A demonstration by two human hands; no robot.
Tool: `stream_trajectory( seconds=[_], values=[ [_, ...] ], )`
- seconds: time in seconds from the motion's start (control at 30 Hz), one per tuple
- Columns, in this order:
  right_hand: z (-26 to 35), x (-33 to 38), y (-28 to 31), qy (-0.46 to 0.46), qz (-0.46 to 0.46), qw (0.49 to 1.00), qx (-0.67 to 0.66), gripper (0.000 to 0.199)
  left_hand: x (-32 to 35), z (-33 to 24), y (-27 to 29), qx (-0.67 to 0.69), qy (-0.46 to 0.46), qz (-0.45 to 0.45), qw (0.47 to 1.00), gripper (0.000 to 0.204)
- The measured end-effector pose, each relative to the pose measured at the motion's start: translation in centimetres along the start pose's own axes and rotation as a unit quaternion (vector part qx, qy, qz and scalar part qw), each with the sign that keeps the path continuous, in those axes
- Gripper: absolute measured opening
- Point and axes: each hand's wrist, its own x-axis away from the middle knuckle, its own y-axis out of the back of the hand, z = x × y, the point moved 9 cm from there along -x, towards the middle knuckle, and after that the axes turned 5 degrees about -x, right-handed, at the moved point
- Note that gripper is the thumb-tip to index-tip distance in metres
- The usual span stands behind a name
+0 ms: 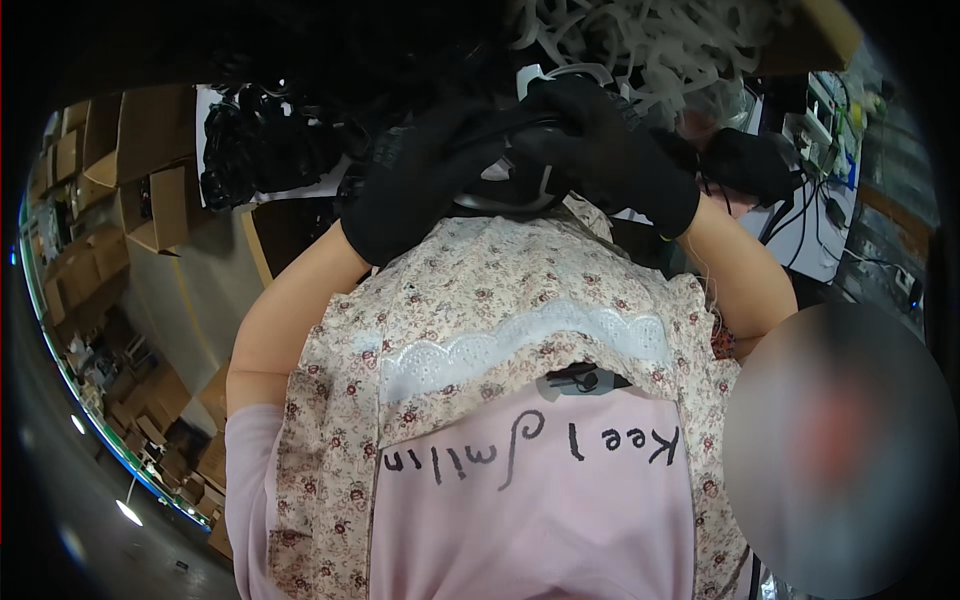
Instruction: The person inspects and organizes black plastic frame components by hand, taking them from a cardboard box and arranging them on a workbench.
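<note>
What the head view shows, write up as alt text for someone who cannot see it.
The left hand and right hand, both in black gloves, hold a dark object, its details unclear, in front of a floral apron. Translucent curved pieces lie heaped beyond, with black items at left and cardboard boxes farther left.

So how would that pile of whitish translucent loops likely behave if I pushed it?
The loops look thin, so probably light and somewhat springy. They overlap every which way, so they'd likely snag and shift as a clump.
</note>
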Motion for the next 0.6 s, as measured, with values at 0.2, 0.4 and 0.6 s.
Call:
stream_trajectory(
  seconds=[0.2, 0.4, 0.6],
  values=[
    [-2.7, 0.3, -0.2, -0.004, -0.058, 0.998, 0.003, 0.033, -0.4, -0.8, 0.3, -0.065, -0.045, -0.038, 0.996, 0.033],
    [-3.2, 0.0, 1.2, 0.045, -0.130, 0.991, -0.001, 0.031, -2.9, 3.4, 3.4, -0.035, -0.114, -0.140, 0.983, 0.034],
    [-5.5, 2.3, 2.0, -0.020, -0.234, 0.972, -0.015, 0.061, -0.9, 3.2, 1.9, 0.108, 0.066, -0.071, 0.989, 0.046]
  ],
)
